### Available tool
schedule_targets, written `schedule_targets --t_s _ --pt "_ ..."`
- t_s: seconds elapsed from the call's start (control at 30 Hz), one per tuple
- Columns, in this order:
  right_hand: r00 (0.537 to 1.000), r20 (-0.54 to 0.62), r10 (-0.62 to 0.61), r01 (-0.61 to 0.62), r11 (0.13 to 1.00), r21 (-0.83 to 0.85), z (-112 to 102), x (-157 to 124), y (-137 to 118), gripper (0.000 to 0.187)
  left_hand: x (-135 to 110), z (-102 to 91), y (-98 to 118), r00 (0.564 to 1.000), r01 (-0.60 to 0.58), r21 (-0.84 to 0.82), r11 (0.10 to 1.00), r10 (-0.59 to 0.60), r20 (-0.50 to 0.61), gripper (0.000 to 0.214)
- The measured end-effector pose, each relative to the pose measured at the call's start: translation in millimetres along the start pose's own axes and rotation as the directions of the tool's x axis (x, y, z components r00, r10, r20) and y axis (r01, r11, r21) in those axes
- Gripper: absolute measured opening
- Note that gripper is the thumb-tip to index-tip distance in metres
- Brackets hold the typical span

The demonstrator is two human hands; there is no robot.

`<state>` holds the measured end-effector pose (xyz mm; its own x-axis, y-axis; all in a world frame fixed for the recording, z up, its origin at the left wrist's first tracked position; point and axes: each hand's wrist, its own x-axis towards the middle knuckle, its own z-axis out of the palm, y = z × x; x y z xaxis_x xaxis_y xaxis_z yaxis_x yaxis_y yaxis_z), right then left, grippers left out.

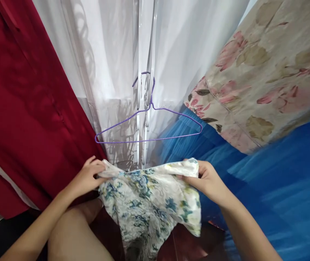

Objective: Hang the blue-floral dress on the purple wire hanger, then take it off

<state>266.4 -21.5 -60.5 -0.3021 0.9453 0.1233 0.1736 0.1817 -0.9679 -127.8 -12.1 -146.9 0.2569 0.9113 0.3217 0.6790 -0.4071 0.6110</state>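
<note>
A white garment with blue, green and yellow flowers is stretched between my two hands, its top edge roughly level. My left hand grips its left upper corner between thumb and fingers. At the opposite corner, my right hand pinches the cloth, with part of the fingers hidden behind it. The garment's lower part hangs down in folds. Just above it, a purple wire hanger hangs bare by its hook on a white metal rack.
White curtains hang behind the rack. Red cloth fills the left side. On the right hang a beige floral cloth and blue gauzy fabric. My bare leg is below my left arm, above a dark reddish floor.
</note>
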Motion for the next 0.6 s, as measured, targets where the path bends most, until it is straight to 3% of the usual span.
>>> schedule_targets --t_s 0.07,0.13,0.27,0.33,0.43,0.5,0.6 --pt "0.997 0.011 -0.077 0.078 0.996 -0.042 0.1 13.5 -3.2 0.019 12.7 -36.2 -17.8 0.998 -0.041 0.166 0.985 0.048 -0.04 0.017" --pt "0.987 -0.012 -0.16 0.159 0.984 -0.076 2.0 29.3 -5.7 0.03 26.1 -67.8 -24.2 0.988 -0.062 0.27 0.961 0.098 -0.123 0.02" --pt "0.951 -0.101 -0.293 0.256 0.926 -0.278 1.8 66.9 -4.4 0.067 48.3 -105.9 -1.3 0.927 -0.098 0.343 0.934 0.212 -0.311 0.029" --pt "0.942 -0.086 -0.325 0.266 0.877 -0.399 2.6 83.6 -0.4 0.056 56.3 -110.4 22.4 0.903 -0.113 0.298 0.948 0.223 -0.368 0.032" --pt "0.938 -0.025 -0.347 0.283 0.804 -0.524 12.7 95.9 5.8 0.028 68.0 -103.3 58.8 0.904 -0.115 0.096 0.989 0.144 -0.402 0.036" --pt "0.933 -0.01 -0.359 0.291 0.771 -0.567 24.1 93.7 6.9 0.026 77.4 -96.2 77.9 0.893 -0.093 0.025 0.995 0.095 -0.44 0.034" --pt "0.939 0.028 -0.344 0.303 0.783 -0.543 38.0 79.4 3.5 0.032 92.6 -90.8 97.1 0.843 -0.039 0.165 0.986 0.121 -0.524 0.023"
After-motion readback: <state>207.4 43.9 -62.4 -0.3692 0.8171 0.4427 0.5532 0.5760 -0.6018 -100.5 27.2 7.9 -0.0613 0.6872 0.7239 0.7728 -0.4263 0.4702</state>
